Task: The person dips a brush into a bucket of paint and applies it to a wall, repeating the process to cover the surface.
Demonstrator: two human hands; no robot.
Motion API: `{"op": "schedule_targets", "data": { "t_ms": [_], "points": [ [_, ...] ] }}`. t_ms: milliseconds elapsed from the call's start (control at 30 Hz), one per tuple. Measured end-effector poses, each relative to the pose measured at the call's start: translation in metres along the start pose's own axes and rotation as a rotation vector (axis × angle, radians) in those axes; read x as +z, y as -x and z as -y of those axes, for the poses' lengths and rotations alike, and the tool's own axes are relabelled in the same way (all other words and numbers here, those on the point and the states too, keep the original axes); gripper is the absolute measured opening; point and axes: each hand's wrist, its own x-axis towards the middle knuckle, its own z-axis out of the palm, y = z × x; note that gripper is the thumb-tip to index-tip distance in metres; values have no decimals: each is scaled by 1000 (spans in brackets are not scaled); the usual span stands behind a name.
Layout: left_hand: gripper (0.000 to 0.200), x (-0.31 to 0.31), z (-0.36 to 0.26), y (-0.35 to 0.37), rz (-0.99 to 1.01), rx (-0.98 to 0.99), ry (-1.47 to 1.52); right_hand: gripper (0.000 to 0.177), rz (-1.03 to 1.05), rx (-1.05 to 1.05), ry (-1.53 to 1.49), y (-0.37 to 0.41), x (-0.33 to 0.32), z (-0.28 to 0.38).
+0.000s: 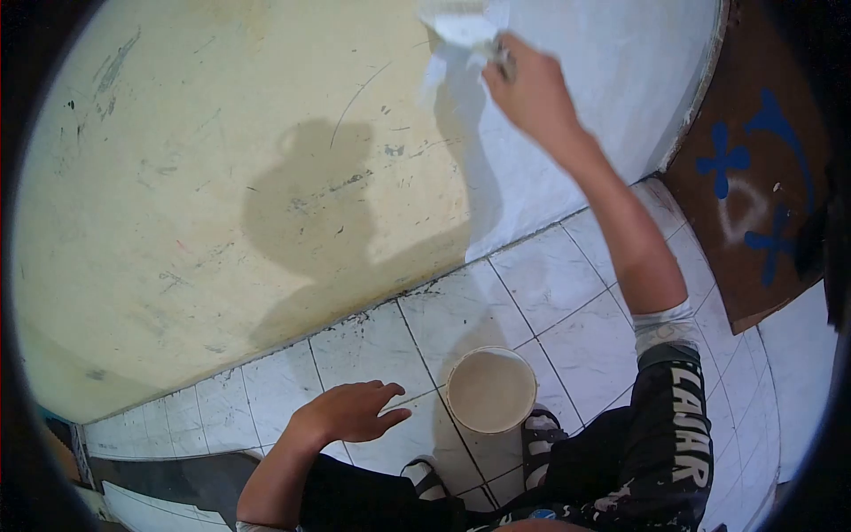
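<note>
My right hand (529, 84) is raised at the upper middle, its fingers wrapped round the handle of a paintbrush (470, 34). The brush head, white with paint, is against the wall where white paint (585, 106) meets the yellowish, scuffed surface (204, 204). My left hand (355, 411) hangs over the tiled floor at the lower middle, holding nothing, thumb and fingers apart. A round bucket (492, 390) of pale paint stands on the tiles to the right of my left hand, near my sandalled feet.
White floor tiles (355, 350) run along the wall's base. At the right is a brown panel (696, 213) with blue marks. My feet in dark sandals (539, 443) stand just below the bucket. A dark flat piece (191, 483) lies at the lower left. Shadows fall across the wall.
</note>
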Motion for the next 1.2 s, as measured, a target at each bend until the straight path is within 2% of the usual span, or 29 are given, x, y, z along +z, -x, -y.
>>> {"op": "schedule_targets", "data": {
  "t_ms": [100,200,267,367,433,533,767,867,900,1000,1100,1200],
  "points": [
    [59,-1,1,0,-6,16,3,27,136,35,8,76,38,-18],
    [59,-6,-5,1,19,0,-3,28,393,176,21,146,55,-25],
    [59,-6,-7,2,29,-14,-8,25,473,223,31,175,60,-29],
    [60,-1,-7,2,13,-2,-14,27,800,350,69,190,63,-35],
    [59,5,-7,4,-41,65,-42,26,772,356,50,172,58,-29],
    [59,0,-14,12,0,31,-22,22,625,328,29,107,37,-10],
    [59,-3,-12,10,8,-23,-39,29,51,39,14,-9,-21,46],
    [58,-1,-12,10,30,-14,-8,20,-8,82,-79,-30,-48,77],
    [58,0,-10,10,12,0,-18,19,-50,38,-50,-31,-42,76],
    [59,-3,-12,13,4,-2,-18,23,-30,-69,15,-4,13,40],
    [59,-1,-11,13,3,-17,-9,30,92,31,36,67,60,19],
    [59,2,-4,9,-20,-1,-12,31,312,98,57,136,76,8]
  ]
}}
